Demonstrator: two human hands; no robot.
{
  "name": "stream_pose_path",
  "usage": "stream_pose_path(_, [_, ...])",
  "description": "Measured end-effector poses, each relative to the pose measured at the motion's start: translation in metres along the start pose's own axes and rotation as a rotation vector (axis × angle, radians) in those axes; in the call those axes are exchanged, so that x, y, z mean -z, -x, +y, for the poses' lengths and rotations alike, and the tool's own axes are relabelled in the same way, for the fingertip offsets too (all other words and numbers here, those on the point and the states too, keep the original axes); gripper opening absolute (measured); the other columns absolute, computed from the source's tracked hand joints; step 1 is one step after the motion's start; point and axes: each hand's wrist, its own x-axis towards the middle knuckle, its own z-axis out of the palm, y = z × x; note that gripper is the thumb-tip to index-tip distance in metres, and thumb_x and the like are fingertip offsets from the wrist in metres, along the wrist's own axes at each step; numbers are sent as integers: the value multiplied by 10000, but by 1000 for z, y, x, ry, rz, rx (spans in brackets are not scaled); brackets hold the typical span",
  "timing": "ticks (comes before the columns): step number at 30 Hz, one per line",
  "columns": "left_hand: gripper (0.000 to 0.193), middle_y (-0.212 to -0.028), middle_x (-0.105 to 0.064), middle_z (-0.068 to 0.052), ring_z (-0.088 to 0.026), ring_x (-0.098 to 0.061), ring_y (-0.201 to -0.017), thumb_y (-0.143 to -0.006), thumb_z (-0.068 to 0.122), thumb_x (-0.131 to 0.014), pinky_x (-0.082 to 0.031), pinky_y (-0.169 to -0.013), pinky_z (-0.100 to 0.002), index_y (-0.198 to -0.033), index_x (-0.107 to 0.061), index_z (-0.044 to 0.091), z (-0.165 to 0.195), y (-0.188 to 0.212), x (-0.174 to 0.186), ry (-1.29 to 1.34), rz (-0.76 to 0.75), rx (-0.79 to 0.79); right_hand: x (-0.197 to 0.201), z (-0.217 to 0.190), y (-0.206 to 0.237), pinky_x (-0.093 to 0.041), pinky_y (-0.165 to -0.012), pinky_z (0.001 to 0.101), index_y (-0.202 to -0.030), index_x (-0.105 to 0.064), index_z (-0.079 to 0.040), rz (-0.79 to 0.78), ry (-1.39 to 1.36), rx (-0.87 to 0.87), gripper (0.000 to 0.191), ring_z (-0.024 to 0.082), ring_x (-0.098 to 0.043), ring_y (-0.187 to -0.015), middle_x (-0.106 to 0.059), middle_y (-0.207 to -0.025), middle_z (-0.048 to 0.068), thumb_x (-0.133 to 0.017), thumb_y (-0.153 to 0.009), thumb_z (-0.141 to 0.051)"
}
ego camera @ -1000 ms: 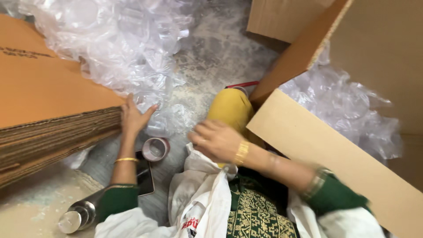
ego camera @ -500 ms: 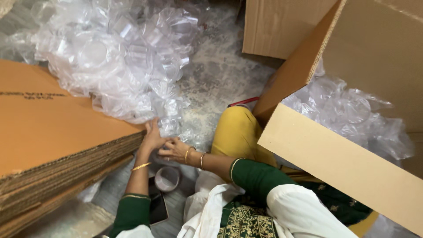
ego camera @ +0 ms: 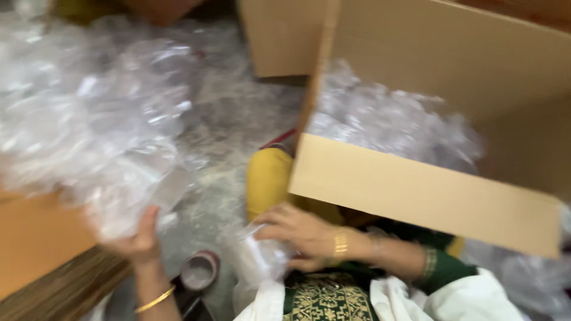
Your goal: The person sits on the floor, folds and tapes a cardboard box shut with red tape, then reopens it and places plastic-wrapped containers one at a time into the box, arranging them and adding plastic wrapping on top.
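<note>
A speckled grey floor (ego camera: 238,119) is filling the middle of the frame, crowded by packing goods on every side. The left hand (ego camera: 140,241), at the lower left, is lifting with its fingers curled into the underside of a big heap of clear plastic packaging (ego camera: 95,119) that is spreading over the upper left; the heap looks very light, thin and crackly, likely slippery and easy to crush, so a gathered fold at its lower edge is the safest hold. The right hand (ego camera: 306,235), at lower centre, is lying with fingers spread over a smaller clear plastic piece (ego camera: 259,255) in the lap, pressing it down; motion blur is hiding whether it is actually pinching it. An open cardboard box (ego camera: 416,190) with more clear plastic inside is crowding the right, flattened cardboard sheets (ego camera: 41,249) are lying at the left edge, and a tape roll (ego camera: 199,270) is sitting near the left wrist.
</note>
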Motion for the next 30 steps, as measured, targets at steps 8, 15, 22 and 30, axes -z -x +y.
stream_pose_path(8, [834, -1382, -539, -227, -370, -539, -1282, -919, 395, -847, -459, -1097, -452, -1501, -407, -8, 214, -38, -196, 376, -527, -802, 230, -72, 175, -441, -1030, 499, -1526, -419, -121, 300, 843, -650, 962, 418, -512, -1193, -505, -1364, 199, -875, -682, -200])
stream_pose_path(15, [938, -1342, -510, -266, -444, -516, -1239, -829, 373, -843, -449, -1044, -493, -1555, -349, 41, 321, 38, -455, 282, -1350, -700, 284, 46, 313, -327, -1120, 493, -1545, -361, -132, 141, 634, -1398, 937, 448, -325, -1416, -276, -1577, 280, -803, -780, -443])
stream_pose_path(22, [659, -1594, -362, -211, -422, -320, -1475, -966, 306, -642, -283, -1194, -489, -1559, -402, 148, 267, 159, -580, 338, -1899, -473, 215, 151, 334, -580, -845, 480, -1224, -689, -18, -80, 150, -1450, 470, 366, -744, -1006, -766, -1138, 219, -536, -804, -163])
stream_pose_path(30, [387, -1489, -498, -161, -373, -462, -1386, -985, 163, -521, -485, -952, -503, -1364, -602, 167, 244, 218, -587, -14, -1592, -1133, 193, 188, 331, -547, -850, 432, -977, -761, 1, -171, 477, -1127, 336, 359, -708, -979, -732, -1063, 222, -613, -765, -214])
